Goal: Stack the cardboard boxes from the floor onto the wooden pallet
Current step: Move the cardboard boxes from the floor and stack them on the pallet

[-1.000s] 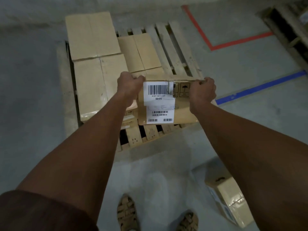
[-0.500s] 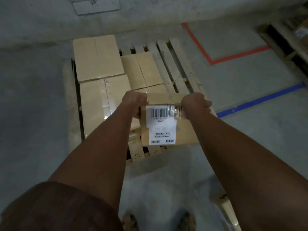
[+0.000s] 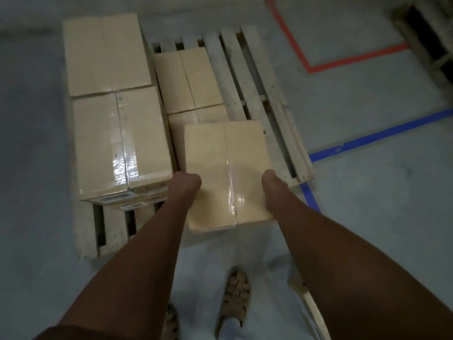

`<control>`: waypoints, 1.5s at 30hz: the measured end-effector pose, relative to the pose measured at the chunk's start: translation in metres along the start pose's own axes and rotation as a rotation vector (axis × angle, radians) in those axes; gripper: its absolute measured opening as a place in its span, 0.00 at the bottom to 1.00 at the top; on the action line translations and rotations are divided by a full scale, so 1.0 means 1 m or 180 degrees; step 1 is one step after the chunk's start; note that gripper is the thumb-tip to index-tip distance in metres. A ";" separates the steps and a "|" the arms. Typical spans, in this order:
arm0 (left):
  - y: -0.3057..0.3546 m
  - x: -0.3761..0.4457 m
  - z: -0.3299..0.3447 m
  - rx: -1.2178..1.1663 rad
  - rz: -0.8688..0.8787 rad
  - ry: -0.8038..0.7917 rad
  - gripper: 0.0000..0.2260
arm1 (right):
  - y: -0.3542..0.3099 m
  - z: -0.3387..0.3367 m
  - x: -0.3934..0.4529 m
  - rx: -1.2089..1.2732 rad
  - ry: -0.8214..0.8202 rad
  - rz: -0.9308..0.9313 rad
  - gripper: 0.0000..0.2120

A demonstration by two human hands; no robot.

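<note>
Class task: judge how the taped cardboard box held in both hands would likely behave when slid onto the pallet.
The held box probably stays stiff: its flat top shows no sag. The glossy tape may be slippery. Broad and flat-bottomed, it seems unlikely to tip on the pallet.

Dim, bluish indoor light. Glare glints off the tape on the held box [image 3: 231, 197] and the near left box [image 3: 125, 163]. Forearms are dark; straight lines bow toward the edges; everything is slightly soft.

A warehouse floor: bare grey concrete [image 3: 367, 217], red [image 3: 343, 62] and blue [image 3: 382, 136] marking tape, wooden pallet [image 3: 257, 94] carrying taped cardboard boxes [image 3: 107, 52].
</note>
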State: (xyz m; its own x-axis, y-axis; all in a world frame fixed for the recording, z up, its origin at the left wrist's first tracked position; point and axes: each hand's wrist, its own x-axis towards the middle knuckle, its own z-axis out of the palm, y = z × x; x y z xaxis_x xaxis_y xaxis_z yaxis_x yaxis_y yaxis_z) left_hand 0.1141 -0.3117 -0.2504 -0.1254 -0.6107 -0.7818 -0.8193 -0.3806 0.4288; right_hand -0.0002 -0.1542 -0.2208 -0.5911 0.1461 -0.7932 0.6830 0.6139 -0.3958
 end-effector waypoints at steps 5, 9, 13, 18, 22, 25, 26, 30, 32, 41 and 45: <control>0.006 0.013 0.015 -0.0206 -0.0014 -0.0131 0.31 | -0.009 0.013 0.020 0.0252 -0.0380 0.0032 0.28; 0.015 0.005 0.026 -0.0159 0.0091 -0.0148 0.33 | -0.014 0.014 0.032 0.0172 -0.0256 -0.0007 0.33; 0.030 0.003 0.029 0.0057 0.0325 0.0361 0.38 | -0.021 0.018 0.045 0.0078 0.0123 -0.0369 0.37; 0.056 0.002 0.022 -0.0604 -0.0053 0.0516 0.50 | -0.045 0.021 0.047 0.0773 0.0170 -0.0100 0.46; 0.061 0.006 0.018 -0.0856 -0.0328 0.0223 0.61 | -0.050 0.020 0.049 0.0972 0.0277 0.0091 0.59; 0.062 0.007 0.017 -0.0610 -0.0202 -0.0043 0.71 | -0.052 0.009 0.041 0.0774 0.0524 -0.0176 0.58; 0.066 0.004 0.015 -0.0602 -0.0194 -0.0092 0.70 | -0.055 0.003 0.036 0.0724 0.0608 -0.0298 0.57; 0.099 -0.023 -0.004 -0.0943 -0.0258 -0.0540 0.49 | -0.079 -0.025 0.021 0.0544 0.0930 -0.0580 0.52; 0.113 -0.035 -0.011 -0.0909 0.0025 -0.0422 0.34 | -0.096 -0.034 0.010 0.0590 0.1155 -0.0664 0.47; 0.140 -0.078 -0.045 -0.0296 0.1400 0.1781 0.28 | -0.125 -0.023 -0.025 0.1391 0.1477 -0.1207 0.39; 0.114 -0.073 -0.043 -0.0500 0.1673 0.1909 0.24 | -0.108 -0.015 -0.026 0.1709 0.1186 -0.1088 0.39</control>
State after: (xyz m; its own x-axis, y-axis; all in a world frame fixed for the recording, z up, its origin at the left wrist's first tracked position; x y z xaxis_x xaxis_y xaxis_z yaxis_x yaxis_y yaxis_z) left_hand 0.0544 -0.3402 -0.1250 -0.1142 -0.9880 -0.1042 -0.6431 -0.0064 0.7657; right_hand -0.0652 -0.2123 -0.1502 -0.8499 0.3272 -0.4131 0.4940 0.2220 -0.8406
